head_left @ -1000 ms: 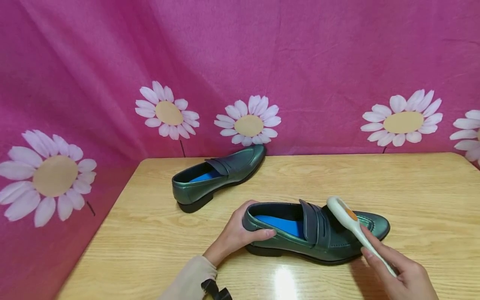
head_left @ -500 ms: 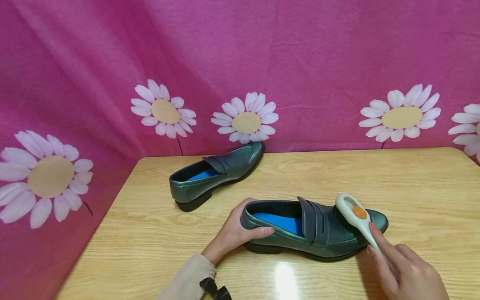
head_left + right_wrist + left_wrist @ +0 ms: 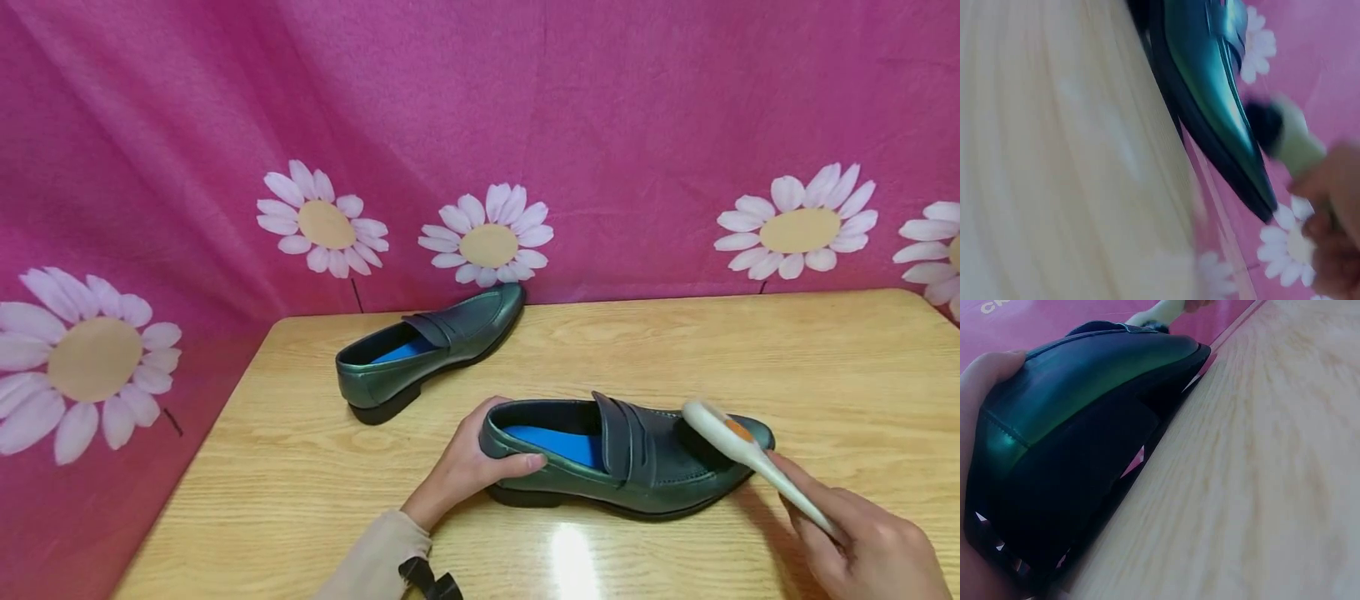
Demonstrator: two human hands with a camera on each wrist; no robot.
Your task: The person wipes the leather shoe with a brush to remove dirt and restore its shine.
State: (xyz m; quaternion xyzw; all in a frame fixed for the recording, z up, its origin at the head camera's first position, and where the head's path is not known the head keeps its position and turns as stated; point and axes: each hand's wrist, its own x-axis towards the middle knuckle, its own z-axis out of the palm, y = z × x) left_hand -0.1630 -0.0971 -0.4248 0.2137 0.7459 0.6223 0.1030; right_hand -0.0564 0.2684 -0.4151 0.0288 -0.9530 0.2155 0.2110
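A dark green loafer (image 3: 660, 492) with a blue insole lies on the table, toe to the right. Its heel is gripped by my left hand (image 3: 476, 462), thumb along the near side and the other fingers hidden behind the heel. My right hand (image 3: 862, 529) holds the handle of a white shoe brush (image 3: 723, 433) with an orange spot on its back. Over the loafer's vamp, the brush head's dark bristles face the leather. In the right wrist view the bristles (image 3: 1264, 125) look blurred beside the toe upper; whether they touch cannot be told.
A second green loafer (image 3: 438, 350) stands farther back on the wooden table (image 3: 300, 500), its toe near the pink curtain (image 3: 600, 125) printed with daisies. A black strap (image 3: 431, 577) hangs by the left sleeve (image 3: 382, 558).
The brush and my right hand have moved right along the loafer's upper toward the toe, and the brush has tilted. My left hand keeps its grip on the heel.
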